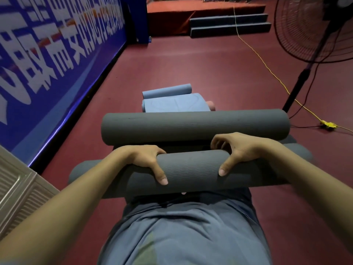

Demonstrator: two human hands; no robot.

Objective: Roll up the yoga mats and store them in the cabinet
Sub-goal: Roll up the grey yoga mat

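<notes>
Head view. Both hands grip a rolled dark grey foam yoga mat across the person's front, just above the waist. Left hand wraps the roll, thumb on the near side, fingers over the far side. Right hand does the same, fingers curled over the top. More grey rolls lie under and behind it: a long grey rolled mat beyond the hands, others poking out left and right below. Pale blue rolled mats lie on the dark red floor farther off, a pink one just beside them.

Step in hand, judged: carrying the stack to storage. Keep the grip wide and level so the loose rolls beneath do not slide or unroll.

Hard to tell: how many grey rolls make up the stack, and what supports the lower ones. The ribbed grey panel at lower left may be the cabinet; it is cut off.
</notes>
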